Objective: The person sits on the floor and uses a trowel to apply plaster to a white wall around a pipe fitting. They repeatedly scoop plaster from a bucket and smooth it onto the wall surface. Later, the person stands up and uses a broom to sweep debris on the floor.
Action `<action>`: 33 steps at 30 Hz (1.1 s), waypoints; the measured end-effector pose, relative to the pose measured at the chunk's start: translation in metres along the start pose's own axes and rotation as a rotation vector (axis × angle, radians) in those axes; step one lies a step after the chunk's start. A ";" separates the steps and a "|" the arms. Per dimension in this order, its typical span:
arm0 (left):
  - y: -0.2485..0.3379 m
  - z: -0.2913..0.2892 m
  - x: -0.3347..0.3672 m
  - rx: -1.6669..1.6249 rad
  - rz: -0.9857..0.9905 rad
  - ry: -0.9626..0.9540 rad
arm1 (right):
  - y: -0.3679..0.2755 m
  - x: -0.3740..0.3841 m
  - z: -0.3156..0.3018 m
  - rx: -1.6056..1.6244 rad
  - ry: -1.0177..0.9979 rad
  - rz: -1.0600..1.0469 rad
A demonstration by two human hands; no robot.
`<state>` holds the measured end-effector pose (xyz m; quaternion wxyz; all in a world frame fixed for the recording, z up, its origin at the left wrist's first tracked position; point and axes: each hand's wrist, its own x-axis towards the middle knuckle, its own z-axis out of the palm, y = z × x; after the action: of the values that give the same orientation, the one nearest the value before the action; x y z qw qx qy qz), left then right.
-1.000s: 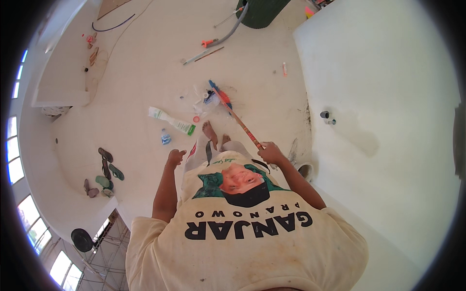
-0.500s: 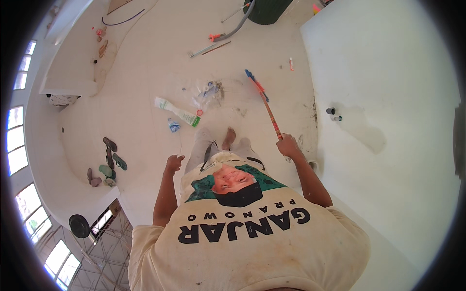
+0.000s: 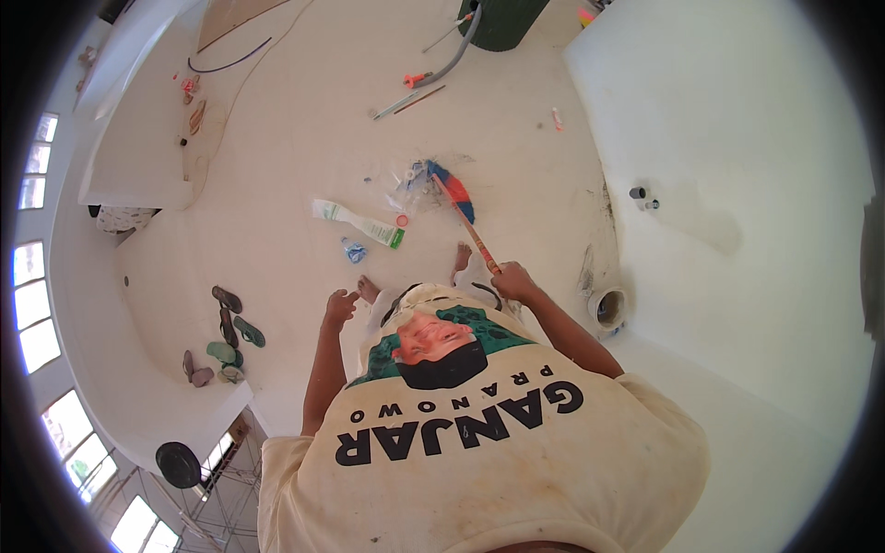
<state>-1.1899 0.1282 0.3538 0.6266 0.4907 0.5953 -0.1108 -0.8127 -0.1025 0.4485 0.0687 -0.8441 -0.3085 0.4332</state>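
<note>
My right hand (image 3: 515, 281) is wrapped round the end of the short reddish handle of a broom (image 3: 478, 242). Its red and blue bristles rest on the pale floor, against a small heap of clear plastic and dark dirt (image 3: 413, 184). My left hand (image 3: 341, 306) hangs beside my leg, fingers loosely curled and partly apart, with nothing visible in it. Closest to that hand lies a crumpled blue-and-white wrapper (image 3: 353, 250). Just beyond is a flattened white-and-green plastic package (image 3: 359, 223), with a red ring (image 3: 401, 221) at its end.
Several sandals (image 3: 228, 324) lie at the left by a low curved wall. A pipe opening (image 3: 608, 307) sits at the foot of the right white wall (image 3: 728, 138). Farther off are a grey hose (image 3: 454, 63), thin rods (image 3: 406, 101) and a dark green bin (image 3: 502, 23).
The broom head has swung left and nearer, onto the plastic heap, with its bristles turned broadside. My right hand has moved left with the handle. My view has shifted, and the pipe opening shows more.
</note>
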 end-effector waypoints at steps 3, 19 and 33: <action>-0.026 -0.042 0.018 -0.077 0.019 0.018 | -0.044 -0.014 0.011 0.236 -0.090 0.122; -0.107 -0.182 0.045 0.044 -0.210 0.043 | -0.053 -0.074 0.043 0.381 0.193 0.326; -0.052 -0.148 0.067 0.130 -0.072 -0.006 | -0.102 0.002 0.076 0.487 0.042 0.252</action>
<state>-1.3042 0.2428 0.2994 0.5909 0.5082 0.6022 -0.1731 -0.9177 -0.0313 0.4395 0.2213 -0.8433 -0.0862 0.4820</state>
